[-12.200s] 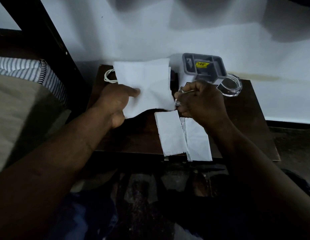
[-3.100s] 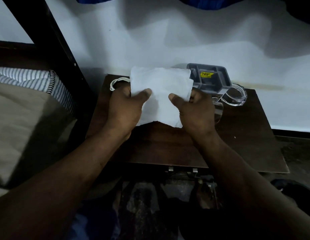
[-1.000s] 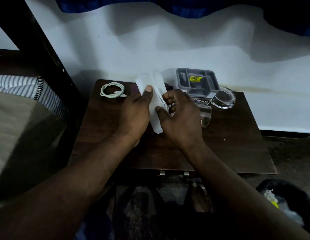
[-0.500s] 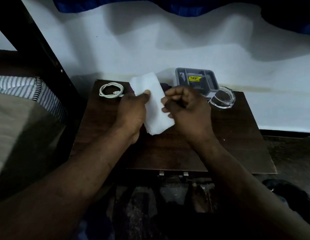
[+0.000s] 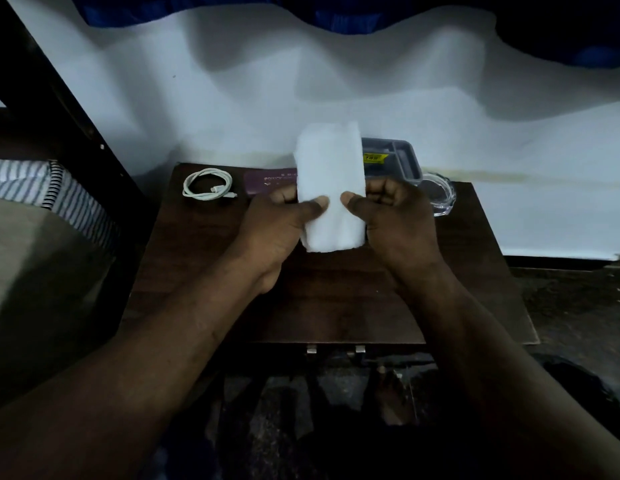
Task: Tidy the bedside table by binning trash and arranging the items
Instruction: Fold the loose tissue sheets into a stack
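We hold a folded white tissue (image 5: 331,188) upright above the dark wooden surface (image 5: 204,258).

Left of our left hand (image 5: 279,228) lies a coiled white cable (image 5: 208,184), with a purple box (image 5: 268,181) just beyond its knuckles. Both hands pinch the tissue's sides, thumbs on its front. Beyond our right hand (image 5: 396,220) sit a grey tray (image 5: 400,159) and a clear glass dish (image 5: 440,195).

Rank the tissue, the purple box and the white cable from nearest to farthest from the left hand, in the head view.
1. Tissue: held in the left hand, between both hands.
2. Purple box: just behind the hand's fingers.
3. White cable: coiled at the table's back left corner.
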`<action>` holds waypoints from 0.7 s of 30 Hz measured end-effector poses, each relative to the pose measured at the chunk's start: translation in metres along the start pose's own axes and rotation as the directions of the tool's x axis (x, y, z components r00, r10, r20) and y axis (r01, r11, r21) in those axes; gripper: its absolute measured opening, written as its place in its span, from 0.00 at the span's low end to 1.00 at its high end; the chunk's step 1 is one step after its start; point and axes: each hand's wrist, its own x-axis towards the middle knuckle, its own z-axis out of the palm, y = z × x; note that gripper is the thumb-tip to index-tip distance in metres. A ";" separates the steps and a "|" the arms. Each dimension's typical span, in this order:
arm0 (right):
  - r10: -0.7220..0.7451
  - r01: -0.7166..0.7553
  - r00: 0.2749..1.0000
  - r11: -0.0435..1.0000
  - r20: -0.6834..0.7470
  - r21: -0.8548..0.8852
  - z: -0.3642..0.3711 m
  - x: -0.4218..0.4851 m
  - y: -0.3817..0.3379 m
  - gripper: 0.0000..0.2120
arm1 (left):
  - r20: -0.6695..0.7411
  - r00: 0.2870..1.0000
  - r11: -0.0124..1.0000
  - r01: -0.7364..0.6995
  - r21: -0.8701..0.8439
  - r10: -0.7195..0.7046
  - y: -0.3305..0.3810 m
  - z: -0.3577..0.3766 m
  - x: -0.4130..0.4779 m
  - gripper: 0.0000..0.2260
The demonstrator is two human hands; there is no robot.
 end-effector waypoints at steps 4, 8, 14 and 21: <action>0.015 -0.014 1.000 0.999 0.026 -0.042 -0.003 0.000 0.000 0.08 | -0.098 0.992 0.993 -0.070 0.091 0.079 -0.006 0.005 0.004 0.08; 0.038 -0.031 0.997 0.995 0.071 -0.095 -0.001 0.001 0.004 0.07 | -0.192 0.977 0.994 -0.083 0.074 0.096 -0.004 0.005 0.011 0.10; 0.021 -0.026 0.999 0.995 -0.042 -0.101 -0.011 0.009 0.006 0.08 | -0.114 0.979 0.978 -0.150 0.145 0.168 -0.009 0.016 0.012 0.12; 0.012 -0.011 0.999 0.999 0.036 -0.046 -0.010 0.004 0.002 0.10 | -0.104 0.950 0.906 -0.243 0.347 0.295 -0.007 0.014 0.020 0.10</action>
